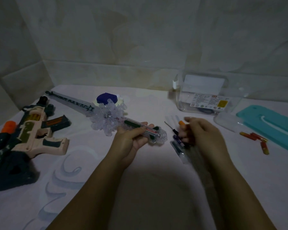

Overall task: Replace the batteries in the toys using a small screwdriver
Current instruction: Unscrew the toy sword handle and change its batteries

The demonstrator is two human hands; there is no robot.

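A clear plastic toy sword [83,106] lies across the white cloth, blade pointing far left. My left hand [131,138] grips its handle from below, and batteries show in the handle's opened compartment [152,131]. My right hand [201,135], blurred by motion, holds an orange-tipped battery [181,123] in curled fingers just right of the handle. A small screwdriver [172,130] with a dark handle lies on the cloth between the hands, partly hidden by my right hand.
A camouflage toy gun [35,130] lies at the left. A blue and white round toy [107,97] sits behind the sword. A clear plastic box [204,95] stands at the back right, its teal lid [269,125] beside it. Loose batteries [256,138] lie near the lid.
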